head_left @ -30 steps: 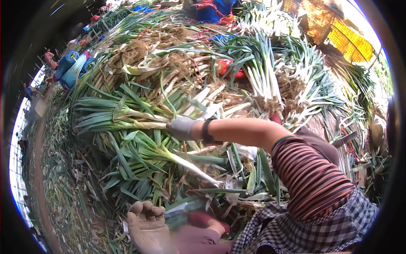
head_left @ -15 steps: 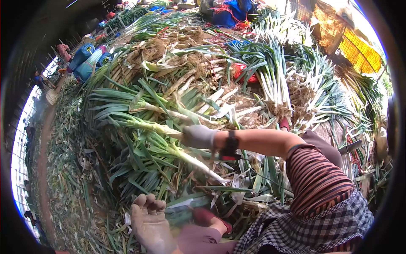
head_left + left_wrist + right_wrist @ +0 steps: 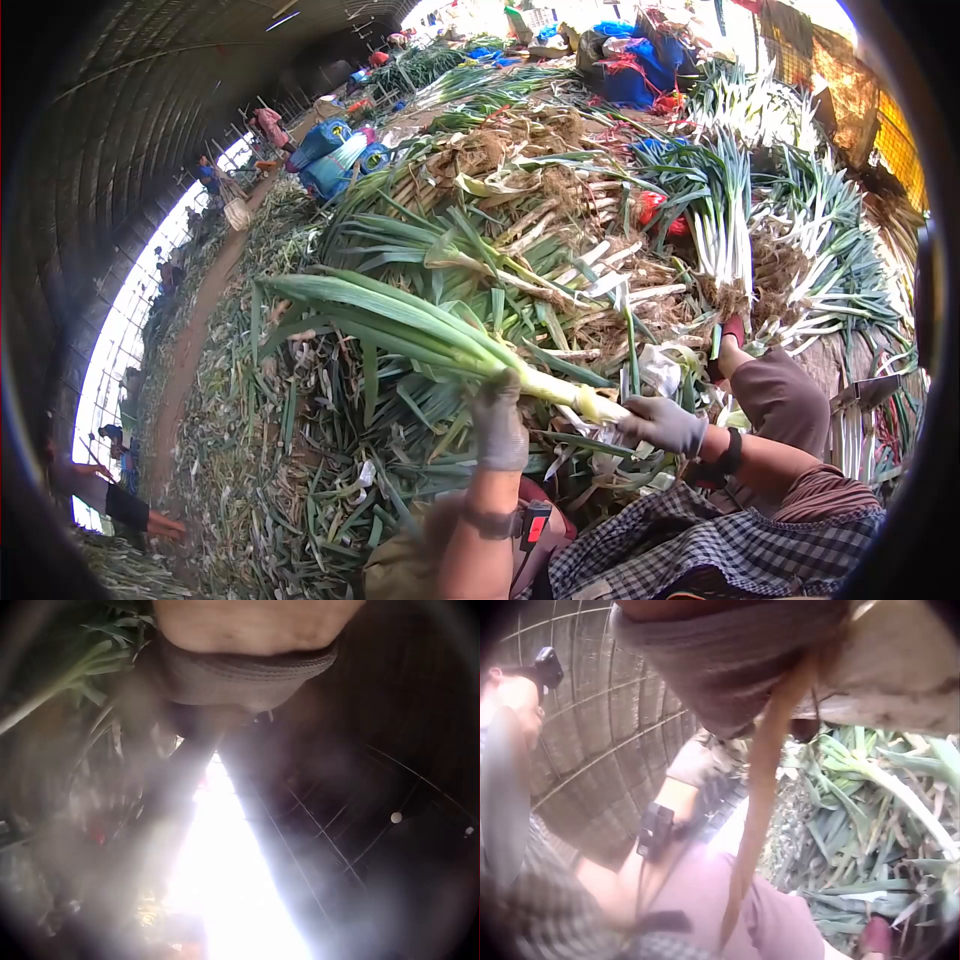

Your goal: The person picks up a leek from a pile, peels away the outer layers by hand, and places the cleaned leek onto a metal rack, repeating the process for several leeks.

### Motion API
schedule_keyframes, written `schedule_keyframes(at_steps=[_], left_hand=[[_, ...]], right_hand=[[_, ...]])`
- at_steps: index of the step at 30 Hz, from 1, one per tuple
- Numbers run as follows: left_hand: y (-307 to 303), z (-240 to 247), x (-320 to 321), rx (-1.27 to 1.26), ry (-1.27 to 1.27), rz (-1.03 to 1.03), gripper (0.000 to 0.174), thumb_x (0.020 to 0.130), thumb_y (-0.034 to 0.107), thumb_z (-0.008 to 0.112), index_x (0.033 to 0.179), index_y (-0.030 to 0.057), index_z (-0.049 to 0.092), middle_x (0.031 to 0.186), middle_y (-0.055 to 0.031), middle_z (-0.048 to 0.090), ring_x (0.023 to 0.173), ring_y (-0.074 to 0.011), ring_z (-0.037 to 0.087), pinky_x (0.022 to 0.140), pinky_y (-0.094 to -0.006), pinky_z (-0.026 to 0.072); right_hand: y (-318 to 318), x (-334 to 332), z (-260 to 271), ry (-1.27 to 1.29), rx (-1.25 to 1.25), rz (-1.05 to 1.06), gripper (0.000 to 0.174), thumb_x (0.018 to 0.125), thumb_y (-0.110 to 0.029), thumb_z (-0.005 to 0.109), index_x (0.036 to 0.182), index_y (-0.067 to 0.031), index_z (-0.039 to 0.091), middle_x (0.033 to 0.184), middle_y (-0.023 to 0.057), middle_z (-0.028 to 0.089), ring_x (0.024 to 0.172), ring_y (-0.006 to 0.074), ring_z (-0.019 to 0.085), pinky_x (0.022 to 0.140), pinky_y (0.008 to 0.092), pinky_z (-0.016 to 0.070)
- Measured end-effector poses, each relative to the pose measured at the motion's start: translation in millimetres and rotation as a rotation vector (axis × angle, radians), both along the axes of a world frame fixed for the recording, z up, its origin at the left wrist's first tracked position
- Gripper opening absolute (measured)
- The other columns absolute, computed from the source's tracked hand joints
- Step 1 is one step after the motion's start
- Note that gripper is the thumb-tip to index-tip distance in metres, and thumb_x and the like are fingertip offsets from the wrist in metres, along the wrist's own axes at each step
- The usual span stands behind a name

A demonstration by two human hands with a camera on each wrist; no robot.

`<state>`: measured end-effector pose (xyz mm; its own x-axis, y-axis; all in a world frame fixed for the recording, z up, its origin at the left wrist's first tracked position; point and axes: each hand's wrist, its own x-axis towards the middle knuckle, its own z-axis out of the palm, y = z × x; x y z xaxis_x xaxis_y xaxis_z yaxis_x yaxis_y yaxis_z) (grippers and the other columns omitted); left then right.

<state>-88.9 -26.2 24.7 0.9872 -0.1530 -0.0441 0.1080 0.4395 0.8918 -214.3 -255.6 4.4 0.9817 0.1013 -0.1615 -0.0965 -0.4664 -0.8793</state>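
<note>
**Right hand (image 3: pixel 660 425) held a leek (image 3: pixel 455 343) at its pale end**

On my screen, the largest thing was the heap of leeks (image 3: pixel 550 195), spread out beyond both arms. I saw the right forearm (image 3: pixel 765 462) slant in from the lower right, the left forearm (image 3: pixel 478 545) nearly upright from the bottom edge. The leek lay tilted in front of the heap, green leaves to the upper left, pale stem sloping down into the gloved right hand, whose fingers were curled round it. The left hand (image 3: pixel 500 430), also gloved, was at the stem nearer the leaves, fingertips upward; I could not tell how far open it was or whether it gripped.
</note>
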Motion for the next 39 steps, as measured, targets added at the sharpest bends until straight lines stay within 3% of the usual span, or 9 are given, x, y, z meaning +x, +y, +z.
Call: schedule_keyframes(at_steps=[5,9,12,16,21,24,30,31,39], left_hand=[[-33.1,21.3,-30.2,0.069,-0.154,-0.121,0.039,0.084,0.028,0.073,0.106,-0.0006,0.060,0.093,-0.0020,0.063,0.085,-0.0098,0.056,0.080,-0.0265,0.0456],[-27.8,29.0,-32.3,-0.005,-0.130,-0.146,0.037,0.083,0.024,0.074,0.109,0.0003,0.061,0.101,-0.0032,0.063,0.093,-0.0133,0.057,0.087,-0.0284,0.0435],[-11.9,34.9,-22.1,0.012,-0.240,0.004,0.038,0.084,0.026,0.072,0.110,0.0001,0.060,0.103,-0.0033,0.062,0.095,-0.0138,0.055,0.088,-0.0300,0.0421],[9.5,48.4,-14.3,-0.001,-0.276,0.090,0.038,0.086,0.025,0.071,0.110,-0.0010,0.059,0.103,-0.0060,0.062,0.094,-0.0143,0.057,0.087,-0.0281,0.0435],[-10.5,30.0,-14.1,0.063,-0.223,0.134,0.028,0.085,0.021,0.072,0.100,-0.0007,0.063,0.094,-0.0029,0.064,0.083,-0.0095,0.056,0.080,-0.0249,0.0450],[-34.2,23.0,-25.1,0.143,-0.158,0.093,0.025,0.083,0.025,0.074,0.090,0.0032,0.064,0.077,0.0038,0.060,0.072,-0.0057,0.050,0.069,-0.0228,0.0413],[-44.8,14.5,-37.4,0.078,-0.006,-0.083,0.040,0.082,0.032,0.074,0.105,0.0006,0.064,0.097,-0.0017,0.065,0.087,-0.0106,0.053,0.077,-0.0276,0.0439],[-45.3,1.0,-30.7,0.044,-0.044,-0.067,0.037,0.079,0.036,0.075,0.097,0.0056,0.066,0.088,-0.0034,0.065,0.071,-0.0139,0.060,0.059,-0.0258,0.0477],[-55.8,14.4,-61.0,0.186,0.066,-0.174,0.020,0.084,0.002,0.064,0.104,0.0021,0.065,0.085,-0.0065,0.067,0.073,-0.0157,0.065,0.061,-0.0281,0.0529]], right_hand=[[16.9,46.2,50.3,0.298,0.542,-0.122,0.064,0.089,-0.060,0.053,0.101,0.0003,0.067,0.083,0.0071,0.065,0.074,0.0115,0.058,0.067,0.0266,0.0478],[44.6,46.2,49.6,-0.049,0.566,-0.335,0.036,0.091,-0.034,0.063,0.096,0.0005,0.067,0.073,0.0065,0.063,0.068,0.0073,0.054,0.061,0.0261,0.0464],[32.5,23.1,-6.5,-0.228,-0.266,-0.302,0.031,0.088,-0.032,0.057,0.087,-0.0018,0.065,0.076,0.0199,0.064,0.072,0.0409,0.062,0.065,0.0467,0.0486],[-28.9,-8.1,-102.2,0.455,-0.913,0.114,0.032,0.082,-0.028,0.060,0.104,-0.0051,0.069,0.093,0.0164,0.070,0.088,0.0307,0.068,0.073,0.0422,0.0533],[-12.7,0.7,-54.2,-0.483,0.064,-0.135,0.069,0.079,-0.048,0.070,0.126,-0.0017,0.049,0.098,0.0186,0.068,0.089,0.0388,0.066,0.078,0.0417,0.0526],[34.9,-15.2,-37.6,-0.333,-0.010,-0.175,0.054,0.082,-0.038,0.071,0.118,-0.0026,0.052,0.087,0.0217,0.064,0.080,0.0408,0.063,0.070,0.0423,0.0502],[41.9,-37.1,-42.6,-0.230,0.173,-0.369,0.030,0.086,-0.030,0.065,0.098,-0.0037,0.056,0.079,0.0208,0.061,0.076,0.0375,0.063,0.066,0.0408,0.0485],[38.8,-38.9,-35.3,-0.277,0.164,-0.378,0.032,0.087,-0.032,0.064,0.099,-0.0036,0.057,0.080,0.0208,0.062,0.076,0.0365,0.063,0.068,0.0410,0.0486],[26.5,-54.1,-20.1,-0.192,0.413,-0.369,0.048,0.089,-0.033,0.063,0.122,0.0007,0.051,0.097,0.0184,0.066,0.092,0.0267,0.065,0.081,0.0365,0.0499]])
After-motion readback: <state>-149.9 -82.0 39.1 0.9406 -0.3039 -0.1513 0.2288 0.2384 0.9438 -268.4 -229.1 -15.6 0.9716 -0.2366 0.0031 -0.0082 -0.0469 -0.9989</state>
